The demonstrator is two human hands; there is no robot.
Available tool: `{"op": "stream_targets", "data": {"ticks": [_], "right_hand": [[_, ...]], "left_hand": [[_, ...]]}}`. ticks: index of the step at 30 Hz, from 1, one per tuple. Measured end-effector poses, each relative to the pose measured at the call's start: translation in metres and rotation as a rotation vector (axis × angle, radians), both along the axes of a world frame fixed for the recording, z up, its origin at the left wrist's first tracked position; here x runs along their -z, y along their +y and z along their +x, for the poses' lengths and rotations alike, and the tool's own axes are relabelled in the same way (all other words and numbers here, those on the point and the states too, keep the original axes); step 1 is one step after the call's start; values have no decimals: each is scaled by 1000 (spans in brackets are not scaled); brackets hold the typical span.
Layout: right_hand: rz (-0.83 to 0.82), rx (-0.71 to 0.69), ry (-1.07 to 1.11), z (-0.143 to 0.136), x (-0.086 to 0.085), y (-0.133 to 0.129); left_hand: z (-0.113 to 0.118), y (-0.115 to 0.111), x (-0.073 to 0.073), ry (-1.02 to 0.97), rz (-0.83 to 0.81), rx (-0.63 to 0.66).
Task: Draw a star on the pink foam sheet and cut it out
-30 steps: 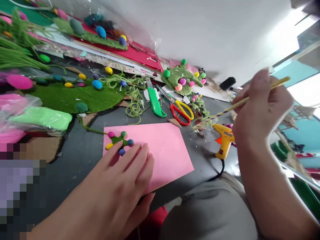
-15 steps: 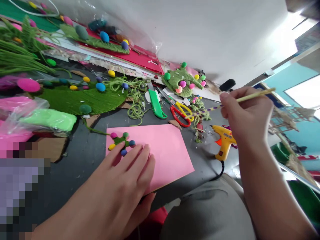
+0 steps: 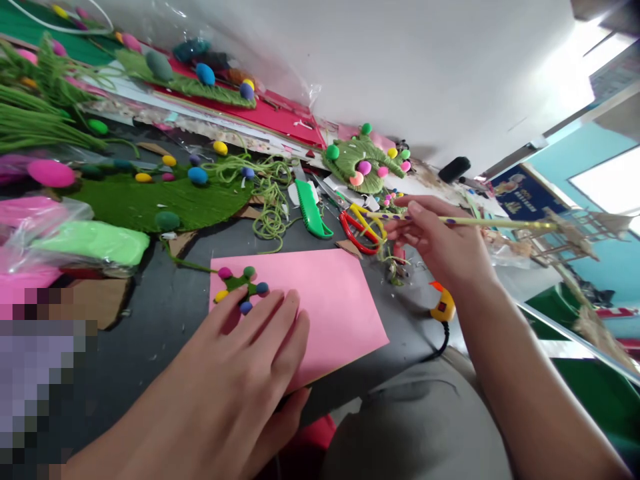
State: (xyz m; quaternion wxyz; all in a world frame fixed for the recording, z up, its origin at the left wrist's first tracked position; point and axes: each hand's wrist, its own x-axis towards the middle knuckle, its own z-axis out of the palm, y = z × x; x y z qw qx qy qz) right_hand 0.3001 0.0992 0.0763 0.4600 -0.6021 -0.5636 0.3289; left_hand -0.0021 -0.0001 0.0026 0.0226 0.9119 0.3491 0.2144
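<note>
My left hand [image 3: 240, 360] lies with its fingers stretched over a pink sheet of paper [image 3: 340, 300], the thumb below the near edge. Its fingertips touch a small green star-shaped piece [image 3: 238, 285] with coloured balls on its points; part of it is hidden beneath them. Above the table on the right, my right hand [image 3: 440, 240] holds a thin pale-yellow pencil [image 3: 480, 222] with purple dots between thumb and fingers. The pencil is nearly level. Behind the hand and wrist, a yellow glue gun [image 3: 443, 308] is mostly hidden.
Beyond the paper lie a green cutter [image 3: 311, 210], scissors [image 3: 357, 230] with red and yellow handles, and tangled green yarn [image 3: 273, 207]. A large green yarn-covered piece [image 3: 185, 200] and a bag of light green clay [image 3: 95, 241] are at left. The white wall [image 3: 425, 80] rises behind.
My right hand has moved left and lower, and the pencil has swung from slanting to almost level. The hand now covers most of the glue gun. My left hand stays on the paper.
</note>
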Motion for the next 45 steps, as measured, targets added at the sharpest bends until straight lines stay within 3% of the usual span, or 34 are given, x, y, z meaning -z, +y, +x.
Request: {"op": "stream_targets", "data": {"ticks": [2, 5, 11, 14, 17, 22, 28, 33, 36, 42, 45], "right_hand": [[-62, -59, -9, 2, 4, -1], [4, -47, -139, 4, 9, 0], [364, 270, -434, 6, 6, 6], [257, 346, -576, 13, 2, 10], [47, 270, -665, 19, 1, 12], [139, 249, -526, 21, 1, 11], [-19, 91, -177, 28, 2, 8], [-70, 135, 34, 27, -5, 10], [-114, 82, 193, 21, -9, 10], [-131, -68, 160, -9, -6, 1], [-109, -234, 98, -38, -3, 0]], "left_hand": [[0, 0, 0, 8, 3, 2], [-1, 0, -1, 31, 18, 14], [-2, 0, -1, 49, 9, 26], [-2, 0, -1, 49, 6, 37], [-3, 0, 0, 42, -2, 34], [-2, 1, -2, 33, -10, 31], [-2, 2, -4, 33, 0, 24], [-1, 1, -2, 47, 2, 32], [-1, 1, -3, 36, 0, 19], [-3, 0, -4, 31, -15, 24], [-2, -1, -3, 32, -40, 16]]}}
